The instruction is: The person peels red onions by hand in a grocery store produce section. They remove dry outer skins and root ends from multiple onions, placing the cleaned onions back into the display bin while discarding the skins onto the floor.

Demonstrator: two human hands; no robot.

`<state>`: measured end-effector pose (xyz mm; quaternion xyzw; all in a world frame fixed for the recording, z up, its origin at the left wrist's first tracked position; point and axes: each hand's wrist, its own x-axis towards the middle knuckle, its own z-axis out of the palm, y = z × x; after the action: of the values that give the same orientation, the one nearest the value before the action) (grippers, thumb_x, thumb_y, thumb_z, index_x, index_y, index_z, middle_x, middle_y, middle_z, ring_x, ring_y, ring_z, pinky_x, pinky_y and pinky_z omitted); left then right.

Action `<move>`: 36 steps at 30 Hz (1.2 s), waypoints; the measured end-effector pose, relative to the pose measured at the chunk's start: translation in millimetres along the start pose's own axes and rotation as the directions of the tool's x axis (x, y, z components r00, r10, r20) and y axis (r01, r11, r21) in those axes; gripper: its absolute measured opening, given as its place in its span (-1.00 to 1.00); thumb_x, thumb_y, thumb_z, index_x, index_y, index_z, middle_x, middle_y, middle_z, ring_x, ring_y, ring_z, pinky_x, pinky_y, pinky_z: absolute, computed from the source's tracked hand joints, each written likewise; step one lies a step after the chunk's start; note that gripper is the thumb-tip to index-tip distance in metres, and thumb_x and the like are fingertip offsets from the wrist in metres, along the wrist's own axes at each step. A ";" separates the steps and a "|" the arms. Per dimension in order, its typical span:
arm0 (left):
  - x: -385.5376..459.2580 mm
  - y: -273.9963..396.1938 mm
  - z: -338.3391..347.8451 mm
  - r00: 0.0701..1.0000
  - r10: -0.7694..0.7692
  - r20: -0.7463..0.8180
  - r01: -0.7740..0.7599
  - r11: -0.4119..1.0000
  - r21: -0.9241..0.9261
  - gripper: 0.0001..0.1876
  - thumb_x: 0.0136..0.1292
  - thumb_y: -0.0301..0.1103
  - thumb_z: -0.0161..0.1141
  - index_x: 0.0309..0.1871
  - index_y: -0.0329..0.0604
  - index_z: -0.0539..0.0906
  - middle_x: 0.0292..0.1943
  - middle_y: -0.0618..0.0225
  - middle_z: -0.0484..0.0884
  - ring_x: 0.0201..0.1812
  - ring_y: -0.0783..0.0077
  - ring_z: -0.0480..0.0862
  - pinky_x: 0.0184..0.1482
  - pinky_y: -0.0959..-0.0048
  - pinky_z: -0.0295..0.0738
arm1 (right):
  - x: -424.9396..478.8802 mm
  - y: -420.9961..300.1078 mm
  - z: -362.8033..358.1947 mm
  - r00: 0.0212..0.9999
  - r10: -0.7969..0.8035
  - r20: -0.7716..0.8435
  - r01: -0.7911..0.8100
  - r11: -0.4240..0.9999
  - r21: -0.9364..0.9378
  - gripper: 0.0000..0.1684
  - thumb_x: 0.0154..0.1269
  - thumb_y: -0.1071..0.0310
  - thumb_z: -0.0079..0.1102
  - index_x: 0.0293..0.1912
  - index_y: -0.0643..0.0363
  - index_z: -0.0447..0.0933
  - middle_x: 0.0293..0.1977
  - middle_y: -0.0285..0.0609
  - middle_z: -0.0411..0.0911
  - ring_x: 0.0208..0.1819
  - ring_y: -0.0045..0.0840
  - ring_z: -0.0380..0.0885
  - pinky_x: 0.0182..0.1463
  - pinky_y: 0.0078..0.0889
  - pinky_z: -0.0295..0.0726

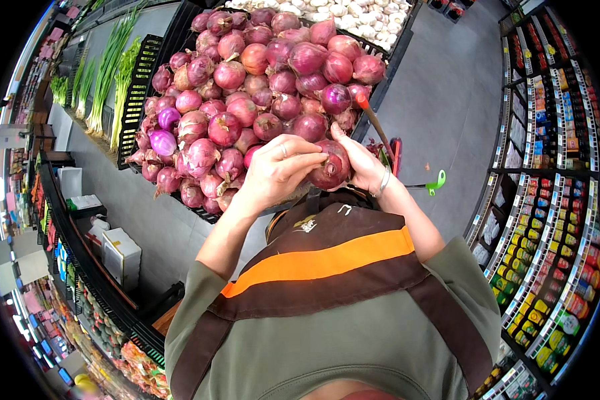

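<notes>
A red onion [330, 165] is held between my two hands at the near edge of the display, in front of my apron [325, 255]. My right hand [360, 162], with a bangle at the wrist, cups the onion from its right side, thumb up. My left hand [287, 162], wearing a ring, has its fingertips against the onion's upper left; what the thumb does is partly hidden. Just beyond both hands lies a large heap of loose red onions [230, 75] in a black crate [195, 214]. Some have papery, flaking skin; a few look smooth and bright purple.
White garlic bulbs [360, 20] lie behind the onions. Green onions [112, 65] and celery [123, 90] stand at the left. An orange-tipped stick [375, 120] and a green hook [436, 183] project at the right. Stocked shelves [545, 200] line the right aisle; a white box [122, 257] sits lower left.
</notes>
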<state>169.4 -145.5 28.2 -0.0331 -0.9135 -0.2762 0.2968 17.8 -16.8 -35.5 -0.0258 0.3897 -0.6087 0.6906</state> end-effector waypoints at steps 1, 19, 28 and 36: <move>2.1 1.0 -2.7 0.999 0.015 0.032 -0.015 1.000 0.011 -0.72 -0.03 -0.54 0.39 -0.18 -0.11 0.74 -0.24 0.35 0.69 -0.22 0.33 0.70 -0.20 0.41 0.65 | -1.3 -0.6 -0.8 1.000 0.014 -0.011 -0.014 0.999 -0.037 -0.28 0.46 -0.30 -0.20 0.15 0.15 0.43 -0.04 -0.19 0.61 -0.06 -0.48 0.66 -0.13 -0.23 0.75; -7.9 1.2 26.0 0.998 -0.029 -0.063 0.028 0.999 -0.022 -0.78 -0.05 -0.63 0.36 -0.29 -0.20 0.67 -0.32 0.33 0.67 -0.27 0.31 0.70 -0.23 0.41 0.64 | -24.0 4.9 8.2 0.959 0.072 -0.274 -0.126 0.975 -0.184 -0.25 0.44 -0.38 -0.27 0.23 0.03 0.38 0.01 -0.19 0.59 -0.07 -0.39 0.67 -0.23 -0.01 0.73; 2.9 4.4 3.3 0.949 0.005 0.314 0.084 0.960 -0.266 -0.73 -0.03 -0.54 0.39 -0.19 -0.10 0.74 -0.18 0.37 0.66 -0.14 0.26 0.62 -0.03 0.34 0.51 | -26.1 22.7 -4.3 0.988 0.102 -0.116 -0.131 0.954 -0.271 -0.19 0.43 -0.40 -0.28 0.22 0.09 0.42 0.01 -0.13 0.60 -0.02 -0.31 0.63 -0.07 0.14 0.65; 6.3 11.4 -4.3 0.823 -0.190 0.535 0.399 0.863 -0.309 -0.77 -0.20 -0.49 0.53 -0.43 -0.14 0.69 -0.35 0.41 0.65 -0.25 0.38 0.62 -0.18 0.40 0.51 | -26.5 39.2 2.3 0.989 0.143 -0.026 -0.144 0.937 -0.317 -0.25 0.48 -0.35 -0.36 0.24 -0.01 0.44 -0.02 -0.14 0.61 -0.13 -0.39 0.66 -0.14 0.00 0.69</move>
<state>169.0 -138.7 40.2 -0.0178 -0.8736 -0.4862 -0.0037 52.5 15.1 -40.4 -0.1076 0.4842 -0.4859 0.7196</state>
